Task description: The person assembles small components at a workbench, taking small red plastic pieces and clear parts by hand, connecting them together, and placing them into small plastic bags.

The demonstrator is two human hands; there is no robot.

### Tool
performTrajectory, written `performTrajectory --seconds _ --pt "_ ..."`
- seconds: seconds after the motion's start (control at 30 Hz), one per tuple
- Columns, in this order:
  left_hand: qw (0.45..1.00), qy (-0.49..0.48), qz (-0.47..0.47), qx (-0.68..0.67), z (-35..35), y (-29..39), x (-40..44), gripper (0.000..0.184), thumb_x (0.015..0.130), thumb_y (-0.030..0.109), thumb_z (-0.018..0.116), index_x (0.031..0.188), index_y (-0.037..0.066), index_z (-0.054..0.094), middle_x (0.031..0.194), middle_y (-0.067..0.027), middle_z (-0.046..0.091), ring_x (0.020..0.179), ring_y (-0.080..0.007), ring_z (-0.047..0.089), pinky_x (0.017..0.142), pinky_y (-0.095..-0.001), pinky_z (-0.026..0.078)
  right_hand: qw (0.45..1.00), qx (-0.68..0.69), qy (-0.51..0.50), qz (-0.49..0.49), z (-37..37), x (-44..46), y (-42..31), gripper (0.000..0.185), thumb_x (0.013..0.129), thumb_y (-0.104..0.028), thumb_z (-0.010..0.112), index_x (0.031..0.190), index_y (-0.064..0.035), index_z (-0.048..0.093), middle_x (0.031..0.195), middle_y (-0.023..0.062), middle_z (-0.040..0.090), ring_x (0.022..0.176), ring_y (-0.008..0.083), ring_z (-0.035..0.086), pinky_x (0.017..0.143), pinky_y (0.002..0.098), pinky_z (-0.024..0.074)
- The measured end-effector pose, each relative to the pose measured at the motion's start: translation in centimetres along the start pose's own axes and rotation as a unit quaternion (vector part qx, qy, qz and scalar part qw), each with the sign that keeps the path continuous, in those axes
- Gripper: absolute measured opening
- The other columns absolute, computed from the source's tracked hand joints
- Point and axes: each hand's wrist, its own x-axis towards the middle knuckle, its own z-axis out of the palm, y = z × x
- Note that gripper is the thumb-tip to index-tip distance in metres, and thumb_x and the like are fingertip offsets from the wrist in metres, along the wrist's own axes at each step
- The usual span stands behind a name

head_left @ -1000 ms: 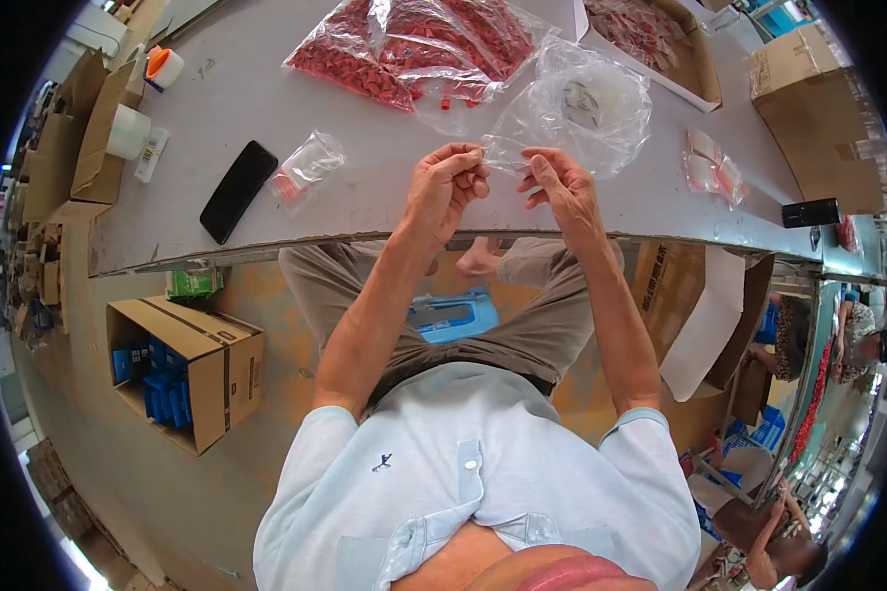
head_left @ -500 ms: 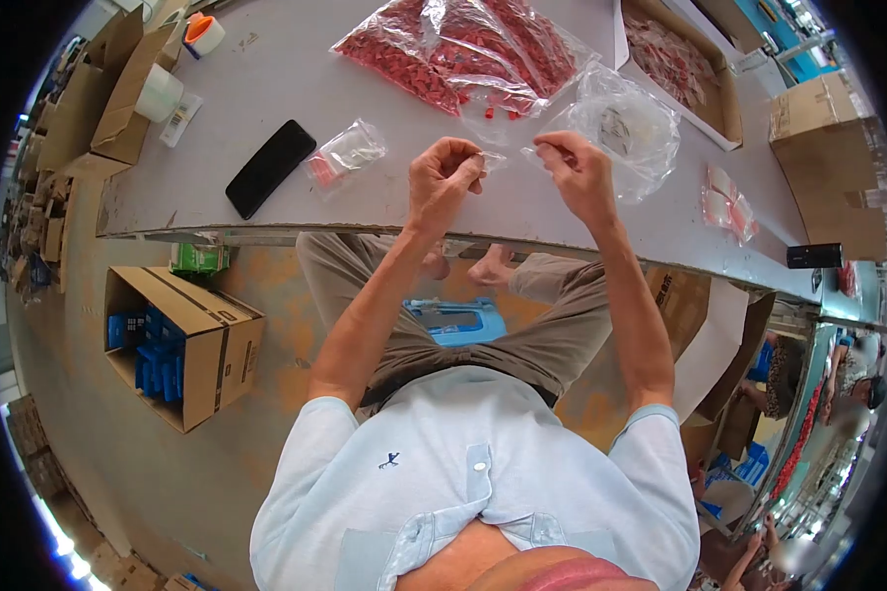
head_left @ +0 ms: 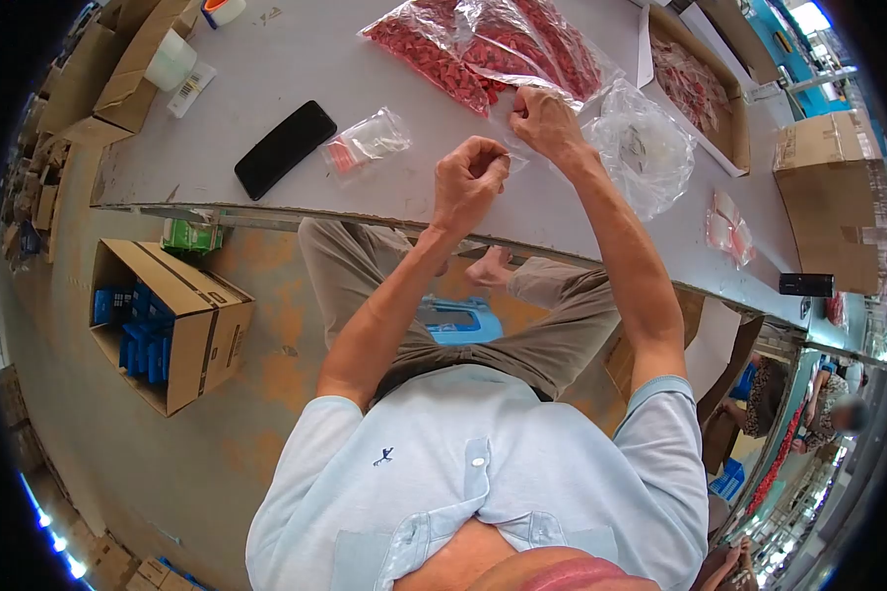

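Observation:
Over the table's front part, my left hand (head_left: 470,184) is closed on a small clear plastic bag (head_left: 515,156), whose edge shows by the fingertips. My right hand (head_left: 547,121) is farther forward, fingers closed at the near edge of a large clear bag of red pieces (head_left: 483,51); what is between its fingertips is hidden. Just right of this hand lies a crumpled clear bag (head_left: 643,148) with something whitish inside. Left of my hands lies a small packet (head_left: 368,144) with red and white contents, beside a black phone (head_left: 286,150).
An open carton (head_left: 697,89) of red packets stands at the back right. Small packets (head_left: 728,229), a black object (head_left: 806,285) and a closed carton (head_left: 834,197) are on the right. Tape rolls (head_left: 171,61) lie left. Co-workers are partly visible far right.
My right hand has moved away from my left hand, forward to the edge of the large bag of red pieces. The left hand keeps the small bag. The view has shifted.

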Motion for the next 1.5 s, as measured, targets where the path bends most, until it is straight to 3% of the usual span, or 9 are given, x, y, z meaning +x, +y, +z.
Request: performTrajectory --seconds 0.17,0.23,0.43,0.77,1.0,1.17,1.27,1.33,1.5 --pt "0.999 0.036 0.006 0.018 0.3 -0.4 0.0 0.006 0.097 0.003 0.068 0.102 0.000 0.069 0.082 -0.0026 0.070 0.069 -0.0070 0.064 0.062 -0.0224 0.053 0.991 0.131 0.033 -0.007 -3.9 -3.5 -1.7 0.029 0.083 -0.018 0.074 0.103 0.0027 0.072 0.088 0.0172 0.075 0.079 0.0251 0.073 0.072 0.0389 0.0579" --pt "0.998 0.043 0.020 0.041 0.3 -0.8 0.0 0.007 0.096 0.003 0.069 0.102 -0.001 0.069 0.082 -0.0021 0.070 0.069 -0.0063 0.063 0.062 -0.0219 0.053 0.928 0.340 -0.008 0.150 -5.8 -6.6 -3.1 0.030 0.086 -0.011 0.074 0.113 0.0026 0.069 0.086 0.0104 0.073 0.074 0.0142 0.070 0.063 0.0299 0.0562" --pt "0.991 0.044 0.079 0.097 0.7 -0.7 -0.3 0.007 0.096 0.003 0.069 0.102 -0.001 0.070 0.080 -0.0015 0.070 0.068 -0.0058 0.063 0.060 -0.0225 0.052 0.819 0.544 -0.048 0.175 -6.2 -12.3 -5.3 0.043 0.091 -0.006 0.074 0.129 0.0047 0.059 0.086 0.0067 0.071 0.071 0.0103 0.067 0.061 0.0244 0.0553" --pt "0.982 0.007 0.146 0.116 0.8 0.0 -1.1 0.006 0.095 0.001 0.068 0.101 -0.001 0.070 0.079 -0.0029 0.070 0.070 -0.0073 0.064 0.062 -0.0243 0.052 0.823 0.537 0.003 0.186 -2.5 -11.5 -4.7 0.022 0.096 -0.011 0.073 0.113 0.0037 0.071 0.085 0.0060 0.072 0.069 0.0101 0.066 0.057 0.0242 0.0543" --pt "0.995 0.010 0.062 0.072 0.4 -0.4 -0.6 0.007 0.095 -0.001 0.068 0.101 -0.001 0.070 0.083 -0.0046 0.072 0.071 -0.0080 0.065 0.064 -0.0246 0.053 0.822 0.537 0.036 0.186 -2.6 -11.6 -5.1 0.017 0.096 -0.013 0.073 0.105 0.0014 0.073 0.084 0.0050 0.074 0.066 0.0093 0.066 0.056 0.0237 0.0533" --pt "0.962 0.001 0.209 0.176 1.1 -0.4 -1.4 0.007 0.096 -0.001 0.067 0.101 0.000 0.071 0.083 -0.0045 0.073 0.071 -0.0076 0.065 0.063 -0.0235 0.054 0.946 0.279 0.104 0.127 -1.9 -11.7 -5.3 0.013 0.091 -0.011 0.074 0.098 0.0006 0.074 0.078 0.0077 0.073 0.066 0.0111 0.067 0.060 0.0283 0.0549" --pt "0.950 0.013 0.222 0.221 0.9 -0.8 -1.1 0.007 0.096 -0.001 0.066 0.102 0.000 0.070 0.085 -0.0034 0.072 0.071 -0.0070 0.065 0.064 -0.0220 0.054 0.937 0.318 0.082 0.118 -2.0 -11.8 -5.4 0.012 0.090 -0.010 0.074 0.096 0.0006 0.074 0.077 0.0098 0.073 0.068 0.0127 0.069 0.064 0.0294 0.0556" --pt "0.997 0.038 0.046 0.039 0.4 -0.9 -0.2 0.006 0.093 0.002 0.069 0.099 0.000 0.072 0.081 -0.0042 0.073 0.069 -0.0075 0.065 0.062 -0.0267 0.054 0.942 0.305 0.091 0.110 -3.3 -11.0 -4.8 0.012 0.090 -0.010 0.075 0.096 0.0007 0.074 0.079 0.0103 0.074 0.069 0.0125 0.069 0.065 0.0290 0.0557" --pt "1.000 0.002 0.016 0.011 0.4 -0.3 0.0 0.007 0.094 0.001 0.069 0.099 -0.001 0.071 0.082 -0.0029 0.073 0.068 -0.0059 0.063 0.061 -0.0237 0.053 0.980 0.182 0.053 0.057 -6.0 -7.4 -1.6 0.023 0.090 -0.011 0.071 0.110 0.0000 0.073 0.087 0.0171 0.076 0.079 0.0266 0.075 0.075 0.0384 0.0580"
